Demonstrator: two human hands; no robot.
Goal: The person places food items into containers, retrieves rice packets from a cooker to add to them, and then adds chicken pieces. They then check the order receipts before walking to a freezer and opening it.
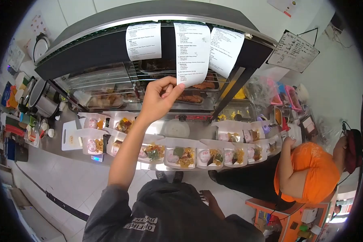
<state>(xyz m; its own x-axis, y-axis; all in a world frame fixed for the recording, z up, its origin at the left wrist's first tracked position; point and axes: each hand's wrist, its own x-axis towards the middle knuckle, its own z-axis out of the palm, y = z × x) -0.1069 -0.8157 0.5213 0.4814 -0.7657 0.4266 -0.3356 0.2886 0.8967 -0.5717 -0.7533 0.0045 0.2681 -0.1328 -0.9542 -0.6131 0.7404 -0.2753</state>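
Note:
My left hand (160,99) is raised in front of the warming cabinet. Its thumb and fingers pinch the bottom edge of a long printed order slip (192,50) hanging from the cabinet's top rail. Two more slips hang beside it, a shorter one (144,41) to the left and a tilted one (226,48) to the right. Low by my body is my right hand (211,201), in shadow, with its fingers slightly apart and nothing visible in them. Below my left arm, open meal boxes (181,155) with wrapped rounds and other food line the counter.
Trays of food (189,97) sit on racks inside the warming cabinet (109,48). A white cutting board (71,136) lies left, near a large pot (44,97). At right stands a person in an orange shirt (310,173), one hand by the counter. A whiteboard (294,50) hangs behind.

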